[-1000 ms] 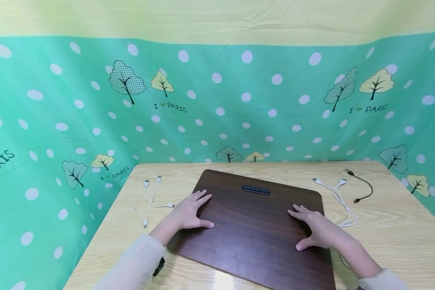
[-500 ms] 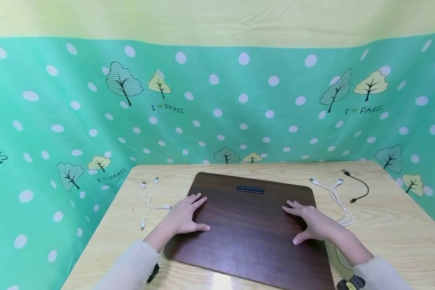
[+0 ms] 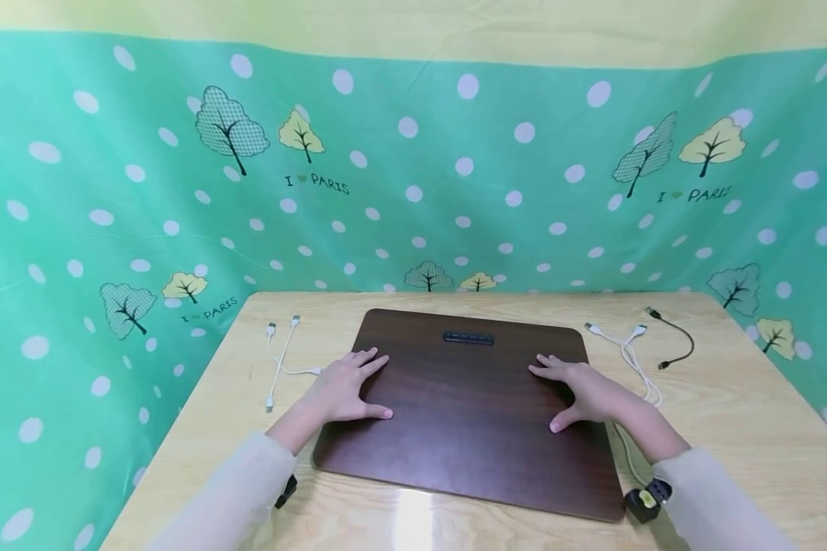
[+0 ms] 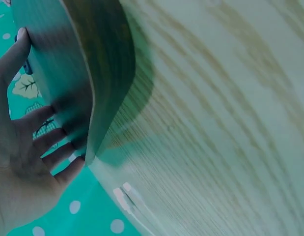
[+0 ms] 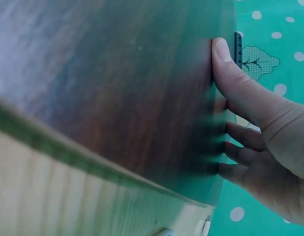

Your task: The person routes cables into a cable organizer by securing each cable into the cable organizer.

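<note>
Your left hand (image 3: 341, 390) and right hand (image 3: 582, 390) lie flat with fingers spread on the dark wooden board (image 3: 472, 413), one near each side edge. The board rests in the middle of the table (image 3: 744, 428). It looks stiff, smooth and maybe slippery, so hold it by its side edges.
</note>
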